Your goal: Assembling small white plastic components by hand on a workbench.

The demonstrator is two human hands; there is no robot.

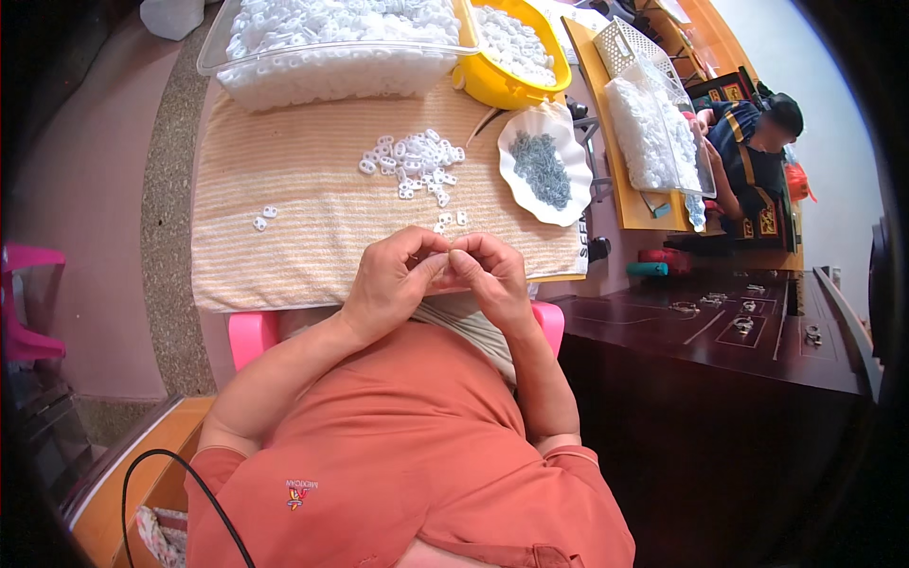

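At the near edge of the towel-covered table, my left hand [393,277] and my right hand [493,276] meet, thumbs and forefingers pinched together. Whatever lies between the fingertips is mostly hidden and too small to name. Just beyond them lie a few small white plastic pieces with holes [461,218]. Farther off is a loose heap of the same white pieces [417,159], and two or three more [266,218] sit apart at the left. A white scalloped dish [576,147] to the right holds many small grey-blue clear parts [541,170].
At the back stand a clear bin [341,80] full of white pieces and a yellow basin [507,93] with more. Pointed tweezers [484,124] lie near the basin. Another person [748,142] sits at the right by a second filled bin [653,142]. A pink chair [254,338] shows below the table.
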